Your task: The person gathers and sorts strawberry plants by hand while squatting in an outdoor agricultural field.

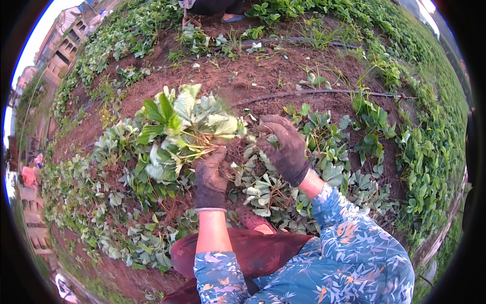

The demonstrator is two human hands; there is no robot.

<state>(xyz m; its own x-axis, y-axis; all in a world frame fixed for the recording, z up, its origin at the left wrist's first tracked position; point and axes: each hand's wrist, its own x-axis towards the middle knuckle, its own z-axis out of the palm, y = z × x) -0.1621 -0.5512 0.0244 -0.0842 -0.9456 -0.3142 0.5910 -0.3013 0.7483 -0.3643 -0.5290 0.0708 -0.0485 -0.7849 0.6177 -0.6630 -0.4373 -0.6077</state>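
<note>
My left hand (pixel 211 180), in a dark soil-stained glove, grips a bunch of leafy strawberry-like plants (pixel 190 121) by the stems. Leaves fan out above and left of the fist, some blurred. Brown roots (pixel 233 157) with soil hang at the right side of the bunch. My right hand (pixel 283 148), gloved the same way, is just right of the roots with its fingers apart and curved; nothing clear shows in it. Under both hands lie more uprooted-looking plants (pixel 267 193), their leaves partly pale side up. My red shoe (pixel 256 220) is among them.
Bare reddish soil (pixel 228 83) stretches ahead, crossed by a dark drip-irrigation hose (pixel 311 92) and another hose (pixel 303 39) farther off. Heaped plants (pixel 114 201) lie to the left. Dense green rows (pixel 433 163) stand at right. Another person's foot in a blue shoe (pixel 232 18) is at the top.
</note>
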